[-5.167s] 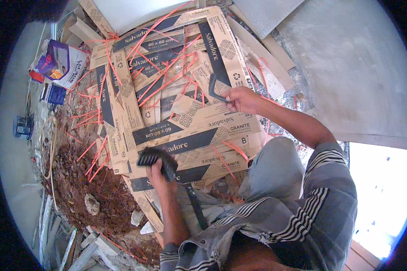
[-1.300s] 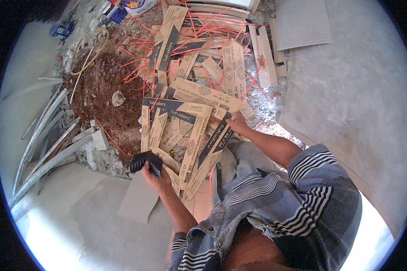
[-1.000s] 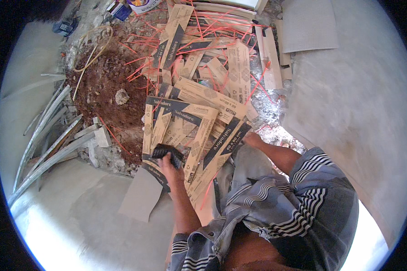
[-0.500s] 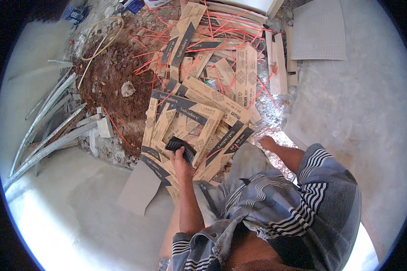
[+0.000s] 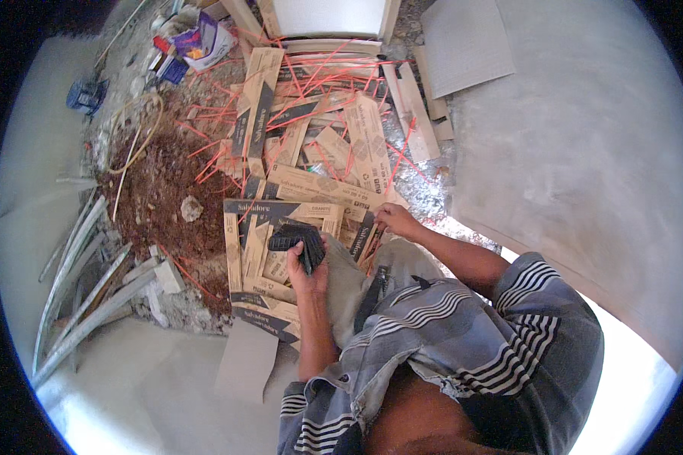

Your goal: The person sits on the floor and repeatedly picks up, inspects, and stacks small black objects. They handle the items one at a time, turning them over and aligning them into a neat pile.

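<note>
Left hand [image 5: 309, 267] is wrapped tight around a black brush [image 5: 296, 241]; right hand [image 5: 393, 218] pinches a cardboard strip [image 5: 366, 236].

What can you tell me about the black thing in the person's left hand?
The black object looks like a brush with a wide head and a dark handle, though its bristles are too small to make out. The left hand grips it by the handle, the head pointing up and left in the picture. It is over a flattened brown cardboard frame on the pile; whether it touches the cardboard cannot be told.
</note>
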The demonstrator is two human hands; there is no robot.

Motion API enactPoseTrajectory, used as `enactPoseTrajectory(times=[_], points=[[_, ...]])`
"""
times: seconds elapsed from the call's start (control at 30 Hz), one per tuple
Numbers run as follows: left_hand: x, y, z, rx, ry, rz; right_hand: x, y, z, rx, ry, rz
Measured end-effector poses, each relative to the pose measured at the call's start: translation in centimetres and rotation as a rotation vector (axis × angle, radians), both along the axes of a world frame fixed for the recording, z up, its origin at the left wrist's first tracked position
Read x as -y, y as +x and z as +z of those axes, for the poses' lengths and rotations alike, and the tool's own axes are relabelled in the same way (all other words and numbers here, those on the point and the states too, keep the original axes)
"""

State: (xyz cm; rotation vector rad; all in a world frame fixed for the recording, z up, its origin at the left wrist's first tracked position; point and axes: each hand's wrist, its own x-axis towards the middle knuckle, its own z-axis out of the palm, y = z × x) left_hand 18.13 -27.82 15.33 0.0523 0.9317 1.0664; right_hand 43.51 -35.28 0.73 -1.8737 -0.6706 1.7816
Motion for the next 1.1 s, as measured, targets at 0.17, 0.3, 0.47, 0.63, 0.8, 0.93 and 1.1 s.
enactPoseTrajectory(times=[0.17, 0.3, 0.47, 0.63, 0.8, 0.93, 1.1], points=[[-3.9, -0.6, -1.8, 0.040, -0.071, -0.059, 2.5, 4.3, -1.1, -0.037, -0.086, -0.326], [-7.4, -2.4, -3.7, -0.009, -0.016, -0.100, 1.4, 5.8, -2.3, 0.071, -0.203, -0.440], [-12.9, -5.7, -5.5, 0.007, -0.030, -0.146, -4.6, 3.8, -2.2, 0.162, -0.065, -0.445], [-17.6, -9.5, -5.9, 0.019, -0.013, -0.098, -10.1, 3.4, -3.5, 0.208, 0.047, -0.441], [-21.6, -12.0, -7.7, -0.094, -0.073, -0.019, -14.8, 6.0, -6.2, 0.539, -0.012, -0.281], [-23.8, -11.7, -11.1, -0.168, -0.103, 0.009, -21.0, 6.2, -10.4, 0.501, 0.089, -0.205], [-26.7, -8.9, -19.1, -0.224, -0.072, 0.160, -32.8, 1.3, -23.1, 0.487, 0.418, 0.407]])
